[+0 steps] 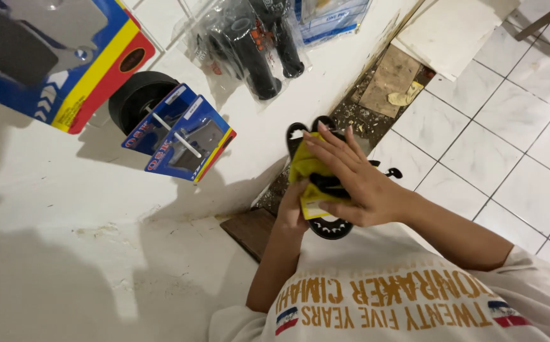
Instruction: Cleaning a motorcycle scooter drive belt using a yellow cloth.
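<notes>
A black metal part with a toothed rim (pixel 330 229) and looped cut-outs is held in front of my chest. A yellow cloth (pixel 305 166) is wrapped over it. My right hand (pixel 351 180) lies flat on top, fingers spread, pressing the cloth against the part. My left hand (pixel 293 209) comes up from below and grips the part and cloth from underneath; most of it is hidden by the cloth and the right hand.
On the white wall hang blue, yellow and red blister packs (pixel 186 133), a larger pack (pixel 66 57), a black roll (pixel 137 95) and bagged black handlebar grips (pixel 249 44). White floor tiles (pixel 497 145), a rubble-filled gap (pixel 376 95) and a brown board (pixel 249 231) lie below.
</notes>
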